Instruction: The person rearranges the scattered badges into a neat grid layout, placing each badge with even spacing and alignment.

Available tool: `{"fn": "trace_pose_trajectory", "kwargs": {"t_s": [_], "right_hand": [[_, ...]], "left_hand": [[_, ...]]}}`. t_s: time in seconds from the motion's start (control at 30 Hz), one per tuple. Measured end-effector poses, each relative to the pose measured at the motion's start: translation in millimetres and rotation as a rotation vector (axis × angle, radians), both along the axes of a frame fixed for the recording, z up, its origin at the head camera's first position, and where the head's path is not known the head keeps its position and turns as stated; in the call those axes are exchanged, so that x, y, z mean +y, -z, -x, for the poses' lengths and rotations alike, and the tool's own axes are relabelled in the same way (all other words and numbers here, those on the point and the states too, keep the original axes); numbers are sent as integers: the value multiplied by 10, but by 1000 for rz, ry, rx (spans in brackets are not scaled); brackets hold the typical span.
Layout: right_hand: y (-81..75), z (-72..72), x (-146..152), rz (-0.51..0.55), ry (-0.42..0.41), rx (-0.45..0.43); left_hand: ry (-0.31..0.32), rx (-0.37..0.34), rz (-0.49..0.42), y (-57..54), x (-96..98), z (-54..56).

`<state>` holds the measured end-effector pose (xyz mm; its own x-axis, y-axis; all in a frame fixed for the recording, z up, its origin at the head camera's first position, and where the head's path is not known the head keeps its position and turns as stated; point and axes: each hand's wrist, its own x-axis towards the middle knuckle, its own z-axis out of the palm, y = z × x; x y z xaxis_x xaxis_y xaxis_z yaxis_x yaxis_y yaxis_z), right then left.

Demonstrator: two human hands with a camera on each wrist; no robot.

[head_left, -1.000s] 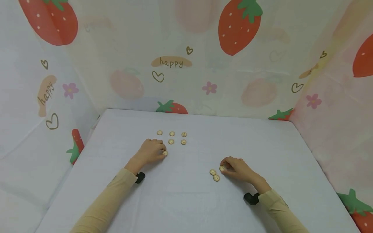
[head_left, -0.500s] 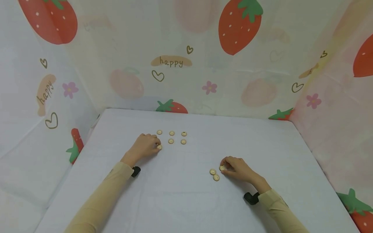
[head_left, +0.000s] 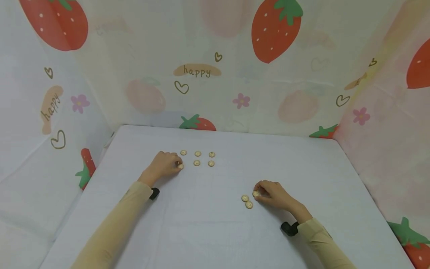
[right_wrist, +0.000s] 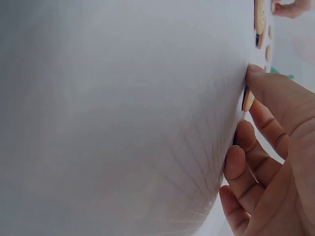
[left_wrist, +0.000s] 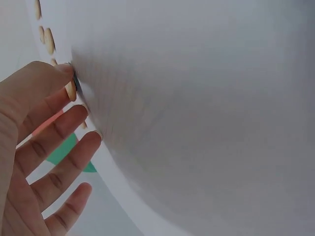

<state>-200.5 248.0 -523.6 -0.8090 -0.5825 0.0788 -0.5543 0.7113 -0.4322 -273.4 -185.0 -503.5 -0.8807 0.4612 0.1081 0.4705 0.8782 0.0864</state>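
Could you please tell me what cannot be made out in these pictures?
Head view: the left hand partly hides the disc it pinches.
Head view: markings on the far discs are too small to read.
Right wrist view: the right hand partly hides its disc.
Right wrist view: the top edge crops another disc.

Free to pass down the middle of the surface (head_left: 215, 239), between left sleeve (head_left: 115, 224) and right sleeve (head_left: 326, 241). Passable beyond the right hand (head_left: 274, 195), toward the right edge. Tight among the five buttons (head_left: 196, 163) in two rows; blocked at their near left by the left hand (head_left: 162, 164) with its pinched button (head_left: 181, 166). Obstructed just left of the right hand by two buttons (head_left: 249, 204) lying together. Bounded behind by printed cloth (head_left: 248, 80).
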Motion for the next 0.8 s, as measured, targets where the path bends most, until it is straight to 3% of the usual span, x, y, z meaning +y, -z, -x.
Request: {"fn": "trace_pose_trajectory", "kwargs": {"t_s": [0.37, 0.8], "right_hand": [[-14, -12, -9, -9, 1, 0], [-31, -9, -4, -6, -10, -1]], "left_hand": [[-15, -37, 8, 4, -27, 140], [-42, -89, -16, 6, -23, 190]]}}
